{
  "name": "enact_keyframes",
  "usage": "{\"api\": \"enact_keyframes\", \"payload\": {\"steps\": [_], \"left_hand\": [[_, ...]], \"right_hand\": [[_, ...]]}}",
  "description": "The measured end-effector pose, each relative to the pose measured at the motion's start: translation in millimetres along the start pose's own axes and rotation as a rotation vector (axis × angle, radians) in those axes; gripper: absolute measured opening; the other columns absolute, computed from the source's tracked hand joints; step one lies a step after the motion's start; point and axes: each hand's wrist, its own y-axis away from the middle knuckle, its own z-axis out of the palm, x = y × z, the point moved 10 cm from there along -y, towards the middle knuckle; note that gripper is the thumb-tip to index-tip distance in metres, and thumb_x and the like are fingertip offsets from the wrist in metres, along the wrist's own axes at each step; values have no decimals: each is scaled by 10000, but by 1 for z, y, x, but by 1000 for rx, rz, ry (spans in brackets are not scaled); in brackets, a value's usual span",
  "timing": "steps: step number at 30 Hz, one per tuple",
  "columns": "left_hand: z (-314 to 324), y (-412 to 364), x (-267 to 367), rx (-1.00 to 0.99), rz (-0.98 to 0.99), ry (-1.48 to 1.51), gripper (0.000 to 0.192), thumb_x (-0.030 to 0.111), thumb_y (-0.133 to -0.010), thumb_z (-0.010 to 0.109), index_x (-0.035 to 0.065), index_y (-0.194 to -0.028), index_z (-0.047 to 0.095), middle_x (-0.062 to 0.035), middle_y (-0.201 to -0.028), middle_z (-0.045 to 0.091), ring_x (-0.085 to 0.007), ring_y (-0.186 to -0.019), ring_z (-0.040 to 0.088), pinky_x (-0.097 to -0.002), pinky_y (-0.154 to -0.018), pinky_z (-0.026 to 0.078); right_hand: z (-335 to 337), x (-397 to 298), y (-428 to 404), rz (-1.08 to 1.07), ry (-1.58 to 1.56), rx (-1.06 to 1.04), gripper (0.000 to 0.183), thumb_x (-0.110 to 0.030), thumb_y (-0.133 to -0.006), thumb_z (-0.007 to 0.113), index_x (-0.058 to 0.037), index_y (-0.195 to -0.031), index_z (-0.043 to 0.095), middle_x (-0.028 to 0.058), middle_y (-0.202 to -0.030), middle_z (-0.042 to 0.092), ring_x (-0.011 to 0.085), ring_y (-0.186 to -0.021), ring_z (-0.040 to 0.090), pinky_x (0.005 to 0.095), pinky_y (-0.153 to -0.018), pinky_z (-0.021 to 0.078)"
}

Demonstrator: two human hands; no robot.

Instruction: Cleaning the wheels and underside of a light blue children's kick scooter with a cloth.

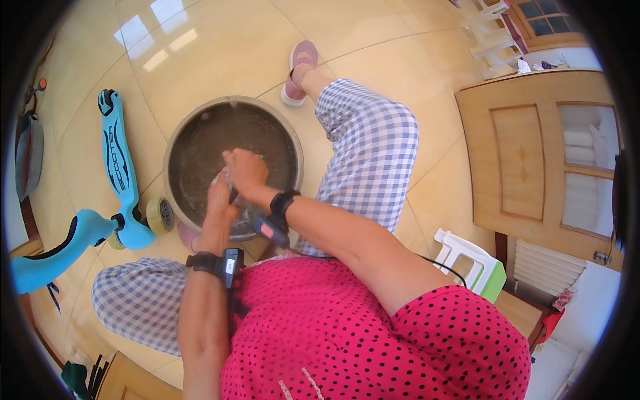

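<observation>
A round metal basin [299, 160] holding murky brown water [225, 130] stands on the floor between my legs. Over its near half, my left hand [220, 197] and my right hand [248, 170] are pressed together. Both grip a small wet cloth-like thing [223, 173], of which a pale, partly foamy bit shows at the left fingers and a dark part below. Most of it is hidden by the hands, so its exact kind cannot be told. Each wrist wears a black strap with a small device.
Left of the basin lies a light blue kick scooter [120, 155], its yellow wheel [160, 215] close to the rim. A white and green plastic stool [467, 265] stands at right, below a wooden cabinet door [517, 160]. Tiled floor [375, 55] surrounds the basin.
</observation>
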Motion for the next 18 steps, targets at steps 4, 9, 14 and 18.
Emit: {"api": "enact_keyframes", "payload": {"steps": [4, 9, 14, 18], "left_hand": [[-87, -65, 36, -191, 302, -257, 248, 311, -921, 564, 71, -979, 587, -76, -929, 624, -199, -831, 618, -350, -690, 515], [-8, 0, 14, 65, 7, -215, 236, 344, -936, 528, 114, -963, 576, -34, -844, 593, -169, -750, 587, -306, -623, 492], [-44, -4, 33, -31, 154, -353, 454, 355, -885, 602, 148, -1265, 462, -88, -1208, 541, -273, -1099, 527, -525, -856, 451], [-31, -2, -19, -80, -204, -393, 819, 486, -845, 610, 287, -1469, 119, -106, -1544, -46, -451, -1359, 82, -701, -974, 231]], "right_hand": [[18, -74, 69, -261, -5, -103, 324, -327, -883, 472, -67, -768, 626, 206, -756, 634, 401, -713, 616, 504, -640, 482], [15, 4, -6, -97, 93, -65, 325, -345, -890, 488, -57, -813, 616, 217, -795, 644, 416, -725, 620, 507, -661, 494], [9, 46, -37, -15, 120, 92, 276, -246, -846, 597, -41, -1030, 576, 248, -938, 635, 410, -831, 624, 490, -746, 500], [21, 96, -36, -76, -25, 121, 218, -185, -796, 628, -39, -958, 622, 237, -838, 635, 397, -789, 619, 475, -748, 491]]}}
